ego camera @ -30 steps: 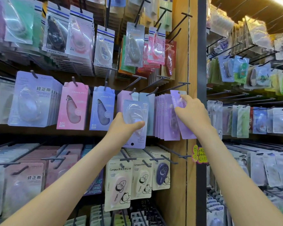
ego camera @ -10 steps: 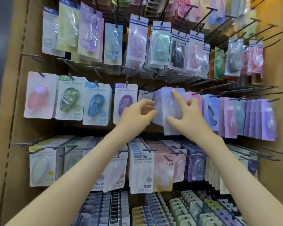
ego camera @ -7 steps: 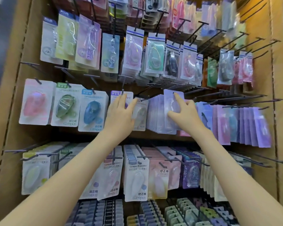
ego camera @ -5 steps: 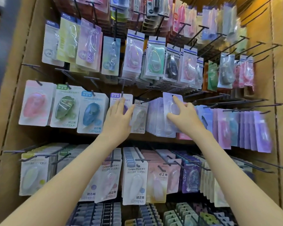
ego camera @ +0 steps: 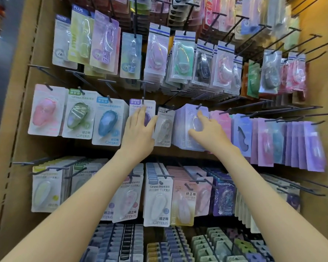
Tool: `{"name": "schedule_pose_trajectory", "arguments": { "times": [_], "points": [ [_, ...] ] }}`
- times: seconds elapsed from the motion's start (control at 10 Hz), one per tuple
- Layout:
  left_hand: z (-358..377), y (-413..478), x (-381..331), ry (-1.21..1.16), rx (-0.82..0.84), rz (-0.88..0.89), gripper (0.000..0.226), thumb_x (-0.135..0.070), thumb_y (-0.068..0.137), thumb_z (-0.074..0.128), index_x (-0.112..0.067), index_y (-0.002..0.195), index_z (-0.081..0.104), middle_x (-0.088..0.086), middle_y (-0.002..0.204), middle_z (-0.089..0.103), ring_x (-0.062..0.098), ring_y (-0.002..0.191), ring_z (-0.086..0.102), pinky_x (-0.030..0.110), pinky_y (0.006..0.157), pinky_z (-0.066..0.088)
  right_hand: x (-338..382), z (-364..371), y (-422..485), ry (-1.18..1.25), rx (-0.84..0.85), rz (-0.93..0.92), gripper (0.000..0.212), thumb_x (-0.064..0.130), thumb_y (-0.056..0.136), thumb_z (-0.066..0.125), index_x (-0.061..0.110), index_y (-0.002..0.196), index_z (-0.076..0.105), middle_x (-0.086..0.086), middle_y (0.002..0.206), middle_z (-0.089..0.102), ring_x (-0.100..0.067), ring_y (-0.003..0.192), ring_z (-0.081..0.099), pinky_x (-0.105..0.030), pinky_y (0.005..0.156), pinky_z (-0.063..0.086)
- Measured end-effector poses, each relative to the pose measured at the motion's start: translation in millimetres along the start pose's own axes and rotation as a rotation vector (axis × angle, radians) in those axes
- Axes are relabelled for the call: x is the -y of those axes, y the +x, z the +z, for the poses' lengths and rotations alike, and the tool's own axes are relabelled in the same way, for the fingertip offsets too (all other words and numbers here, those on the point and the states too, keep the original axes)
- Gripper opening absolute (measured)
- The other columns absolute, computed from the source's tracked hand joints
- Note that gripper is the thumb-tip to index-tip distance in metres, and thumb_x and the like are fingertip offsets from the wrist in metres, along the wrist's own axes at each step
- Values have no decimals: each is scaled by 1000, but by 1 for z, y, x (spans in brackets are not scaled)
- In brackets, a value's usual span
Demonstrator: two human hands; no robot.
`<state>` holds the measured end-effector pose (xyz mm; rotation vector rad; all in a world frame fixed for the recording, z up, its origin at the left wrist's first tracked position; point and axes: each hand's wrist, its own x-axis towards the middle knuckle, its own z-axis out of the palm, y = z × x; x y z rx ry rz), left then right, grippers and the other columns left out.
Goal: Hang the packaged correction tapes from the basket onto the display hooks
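A thick stack of pale lavender correction tape packs (ego camera: 186,137) hangs on a hook (ego camera: 198,106) in the middle row of the display. My right hand (ego camera: 206,129) lies on the front pack, fingers spread over its clear blister. My left hand (ego camera: 140,129) rests flat with straight fingers on a purple Campus pack (ego camera: 138,106) on the neighbouring hook to the left. A grey Campus pack (ego camera: 164,127) hangs between my two hands. The basket is out of view.
Rows of packaged correction tapes fill the cardboard-backed pegboard above, below and on both sides. Several long black hooks (ego camera: 284,110) stick out bare at the right. Pink (ego camera: 45,110), green (ego camera: 78,114) and blue (ego camera: 107,121) packs hang to the left.
The view swung left from the display's right end. My left hand no longer holds a pack and now lies flat on the purple pack. The lavender pack went onto the stack's hook.
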<state>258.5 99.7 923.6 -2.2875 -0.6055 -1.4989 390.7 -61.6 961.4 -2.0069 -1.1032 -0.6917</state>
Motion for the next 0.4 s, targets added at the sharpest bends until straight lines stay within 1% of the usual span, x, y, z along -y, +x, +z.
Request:
{"name": "schedule_pose_trajectory", "arguments": {
  "times": [0.1, 0.2, 0.3, 0.4],
  "points": [
    [-3, -9, 1, -19, -26, 23, 65, -13, 84, 68, -9, 144, 43, 25, 157, 18, 42, 145, 18, 52, 116, 24, 2, 9, -4, 10, -14, -2, 72, 38, 95, 47, 31, 155, 8, -18, 151, 25, -38, 136, 30, -47, 104, 35],
    [-11, -23, 1, -70, -39, 12, 59, -15, 88, 63, -7, 143, 44, 26, 154, 25, 42, 141, 26, 52, 114, 28, 3, 17, -19, -16, -110, 7, 73, 38, 95, 48, 30, 155, 6, -15, 157, 13, -36, 142, 15, -50, 111, 26],
    [-20, -45, 0, -104, -9, -31, 57, -20, 94, 58, -8, 147, 39, 24, 152, 31, 40, 136, 35, 45, 111, 29, 9, 31, -45, -14, -290, -103, 70, 32, 95, 51, 21, 154, 16, -18, 157, 17, -36, 143, 15, -48, 114, 19],
    [-20, -71, -2, -166, -76, 1, 48, -15, 84, 64, 1, 129, 57, 30, 126, 55, 47, 110, 57, 50, 90, 49, 19, 55, -74, 47, -419, -362, 58, 25, 91, 54, 7, 144, 40, -22, 140, 42, -37, 130, 36, -47, 108, 31]
  ]
}}
